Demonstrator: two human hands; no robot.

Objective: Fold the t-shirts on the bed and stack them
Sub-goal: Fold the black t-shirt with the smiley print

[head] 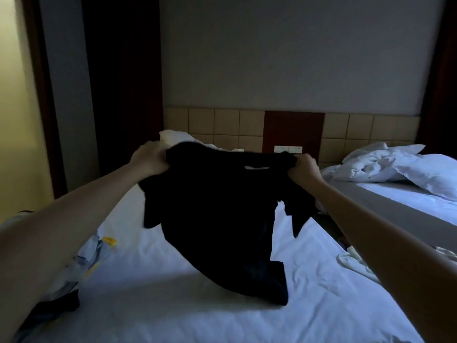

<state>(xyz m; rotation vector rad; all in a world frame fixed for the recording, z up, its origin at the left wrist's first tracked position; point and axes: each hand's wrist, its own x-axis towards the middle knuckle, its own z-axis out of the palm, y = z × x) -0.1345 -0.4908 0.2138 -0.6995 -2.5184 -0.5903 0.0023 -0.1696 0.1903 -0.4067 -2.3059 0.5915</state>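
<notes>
1. The left hand (148,158) grips one shoulder of the black t-shirt (217,214).
2. The right hand (303,169) grips the other shoulder.
3. The shirt hangs between both hands, its hem touching the bed (173,305) below them.

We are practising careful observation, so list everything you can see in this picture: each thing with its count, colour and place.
black t-shirt: 1, black, held up over the near bed
near bed: 1, white sheet, centre foreground
pale clothes: 1 heap, blue-grey with yellow, near bed's left edge
dark garment: 1, black, near-left corner
white garment: 1, white, near bed's right edge
second bed: 1, white, right
crumpled bedding: 1 heap, white, on second bed
headboard: 1, tan tiles with brown panel, behind beds
switch plate: 1, white, on the panel
left hand: 1, grips one shoulder of the t-shirt
right hand: 1, grips the other shoulder
</notes>
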